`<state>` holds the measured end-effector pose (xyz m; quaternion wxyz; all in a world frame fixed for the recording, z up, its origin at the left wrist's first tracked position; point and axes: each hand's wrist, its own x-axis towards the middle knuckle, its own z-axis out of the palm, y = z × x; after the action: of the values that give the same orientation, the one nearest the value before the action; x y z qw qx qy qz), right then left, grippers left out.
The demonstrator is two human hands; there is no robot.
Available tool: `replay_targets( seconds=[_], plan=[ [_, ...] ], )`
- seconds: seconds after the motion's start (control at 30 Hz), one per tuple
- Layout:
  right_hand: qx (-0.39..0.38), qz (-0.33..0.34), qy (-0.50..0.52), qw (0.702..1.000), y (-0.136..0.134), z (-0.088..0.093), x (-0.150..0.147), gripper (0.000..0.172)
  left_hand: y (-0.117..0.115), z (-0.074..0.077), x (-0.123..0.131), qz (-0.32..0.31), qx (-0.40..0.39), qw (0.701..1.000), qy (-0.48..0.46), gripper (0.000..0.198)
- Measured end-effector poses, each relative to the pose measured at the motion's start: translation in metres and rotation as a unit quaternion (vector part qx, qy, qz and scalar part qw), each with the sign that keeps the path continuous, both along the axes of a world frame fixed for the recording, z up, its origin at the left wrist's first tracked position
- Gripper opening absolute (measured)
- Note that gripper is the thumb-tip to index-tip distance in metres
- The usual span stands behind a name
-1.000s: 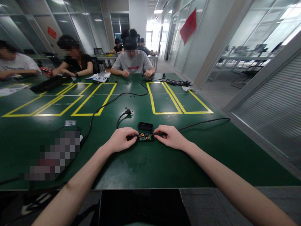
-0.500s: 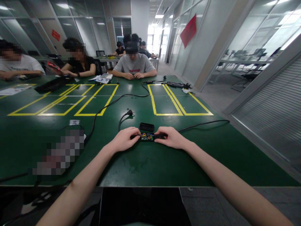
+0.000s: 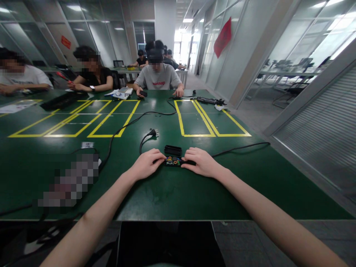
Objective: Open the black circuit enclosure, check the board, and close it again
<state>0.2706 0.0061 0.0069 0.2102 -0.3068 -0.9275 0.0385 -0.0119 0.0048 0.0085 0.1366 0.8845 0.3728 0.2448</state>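
An uncovered black plastic casing point(image 3: 172, 163) lies on the green table in front of me. Inside it are a green circuit board, coils with yellow-orange rings and blue wires. My left hand point(image 3: 148, 163) pinches the casing's left end between thumb and fingers. At the opposite end, my right hand point(image 3: 200, 161) is closed around the black cable point(image 3: 190, 162) where it meets the casing. Just behind the casing rests a separate black cover point(image 3: 172, 150), its hollow side up. A power plug point(image 3: 152, 132) on a short curved cord lies beyond my left hand.
Yellow tape rectangles point(image 3: 183, 135) mark the green table point(image 3: 155, 200). A long black cord point(image 3: 133, 120) crosses it. A blurred-out bundle point(image 3: 72, 181) lies left. Across sits a co-worker point(image 3: 159, 76); two more people sit at the far left. A black tripod-like object point(image 3: 208, 101) lies far right.
Both my hands stay at the casing, with slight finger shifts. The co-worker opposite has moved their hands apart, one now holding a small dark object. The red object at the left has tilted.
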Motion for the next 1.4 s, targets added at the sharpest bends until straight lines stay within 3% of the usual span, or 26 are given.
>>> replay_targets(
  seconds=[0.23, 0.43, 0.57, 0.7, 0.83, 1.07, 1.17, 1.4],
  plan=[
    [0.035, 0.010, -0.035, 0.999, 0.000, 0.001, 0.000, 0.021, 0.001, -0.001, 0.000, -0.007, 0.019, 1.000, 0.018, 0.022],
    [0.005, 0.003, 0.024, 1.000, -0.002, 0.001, -0.002, 0.015, 0.002, -0.003, 0.002, 0.022, -0.031, 0.997, -0.071, 0.017],
    [-0.005, -0.099, 0.118, 0.988, 0.006, -0.006, -0.007, 0.014, 0.005, -0.006, 0.007, 0.072, -0.047, 0.990, -0.115, 0.024],
    [-0.028, -0.189, 0.115, 0.975, 0.017, -0.019, -0.013, 0.024, 0.010, -0.011, 0.012, 0.151, -0.024, 0.987, -0.049, 0.030],
    [-0.088, -0.172, 0.164, 0.967, 0.020, -0.025, -0.016, 0.015, 0.011, -0.011, 0.015, 0.162, -0.039, 0.986, -0.032, 0.025],
    [-0.268, -0.139, 0.332, 0.894, 0.012, -0.018, -0.023, 0.018, 0.006, -0.008, 0.019, 0.135, -0.135, 0.958, -0.214, 0.032],
    [-0.279, -0.137, 0.365, 0.878, 0.010, -0.016, -0.025, 0.022, 0.007, -0.010, 0.021, 0.131, -0.163, 0.946, -0.246, 0.036],
    [-0.275, -0.140, 0.362, 0.880, 0.009, -0.017, -0.024, 0.025, 0.006, -0.009, 0.021, 0.129, -0.185, 0.939, -0.259, 0.028]
  ],
)
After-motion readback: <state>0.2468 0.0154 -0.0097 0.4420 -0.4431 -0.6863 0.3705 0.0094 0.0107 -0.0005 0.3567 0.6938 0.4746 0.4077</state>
